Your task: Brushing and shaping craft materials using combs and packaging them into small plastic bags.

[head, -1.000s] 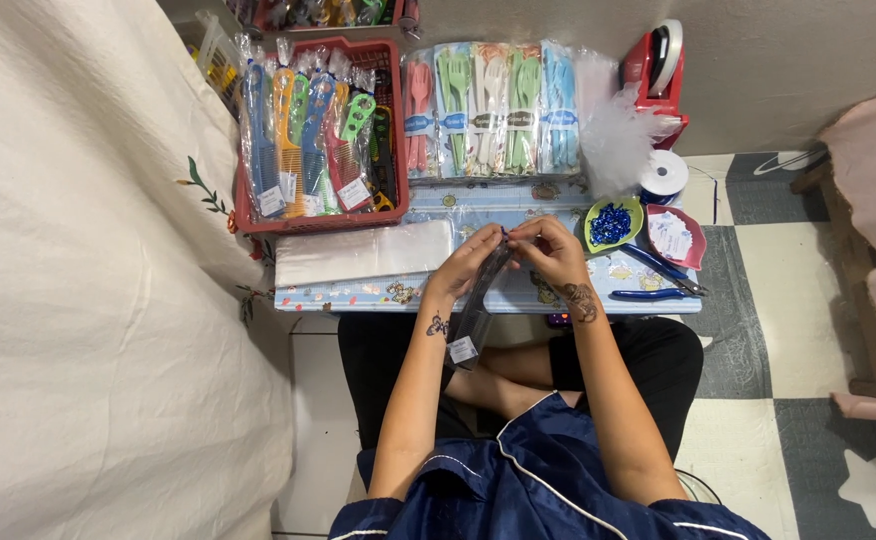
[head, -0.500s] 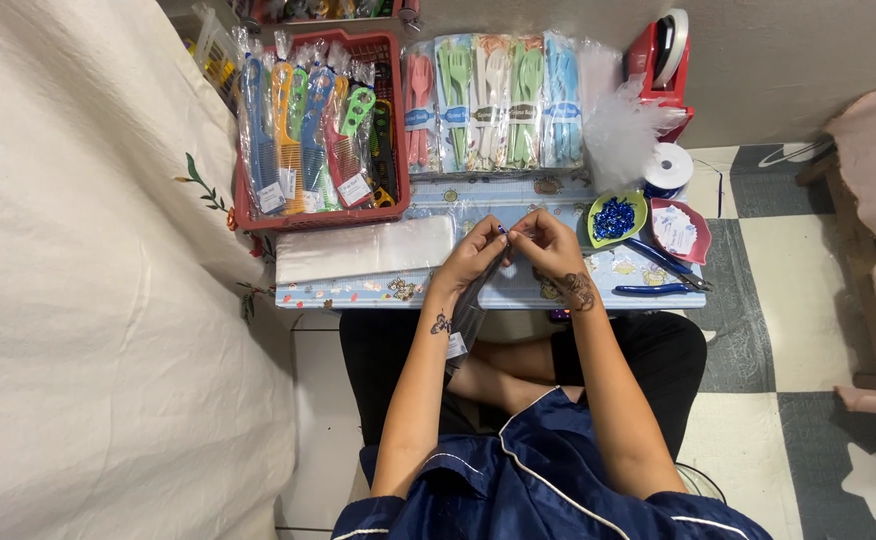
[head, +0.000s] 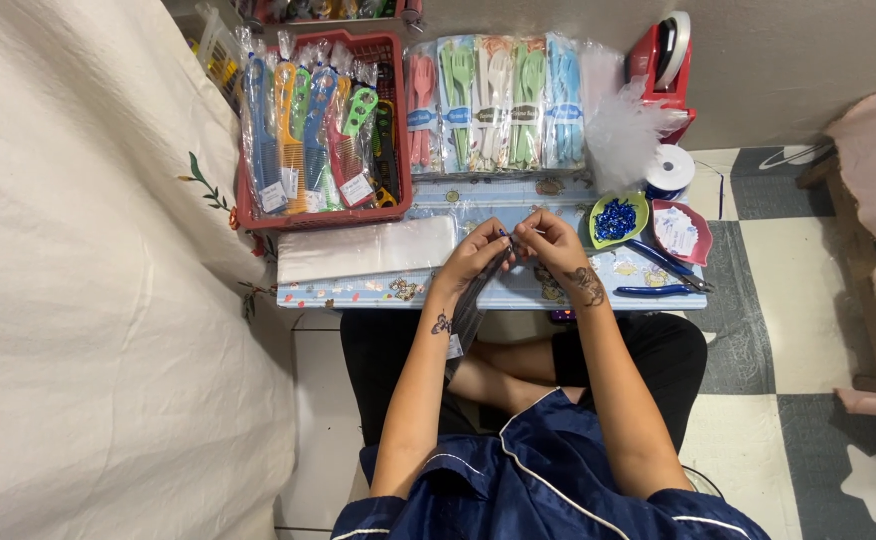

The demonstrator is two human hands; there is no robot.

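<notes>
Risk: the dark packaged comb (head: 473,300) could slip off the table's (head: 518,292) near edge, as only the fingertips hold its top end. Left hand (head: 478,255) pinches that end; right hand (head: 556,245), at 3 o'clock, fingers curled, pinches a small piece there, too small to identify. Red basket (head: 258,215) at 10 o'clock.

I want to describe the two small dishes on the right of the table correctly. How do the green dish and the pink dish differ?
The green dish is leaf-shaped and holds shiny blue pieces; the pink dish is more angular and holds small white slips. The green dish lies closer to the right hand, while the pink dish lies farther right, beside the blue-handled pliers. Both are small, shallow and rest on the low table.
</notes>
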